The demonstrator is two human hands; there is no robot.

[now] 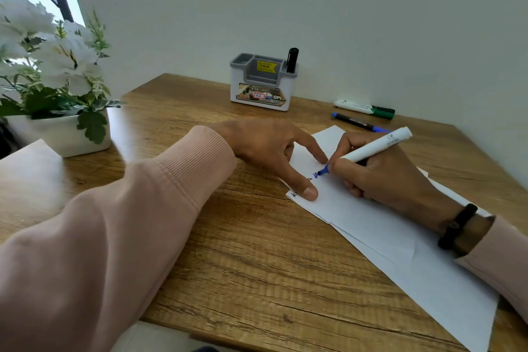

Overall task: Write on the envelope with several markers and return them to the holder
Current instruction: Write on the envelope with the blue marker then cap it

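A white envelope lies slanted on the wooden desk. My left hand presses its upper left corner with spread thumb and forefinger. My right hand grips a white marker whose blue tip touches the envelope beside fresh blue marks. A grey and white holder stands at the back by the wall with a black marker upright in its right slot. A green-capped white marker and a dark blue-capped pen lie on the desk behind the envelope.
A white pot of white flowers stands at the desk's left side beside a window. The wall runs close behind the holder. The desk's front edge is near my body.
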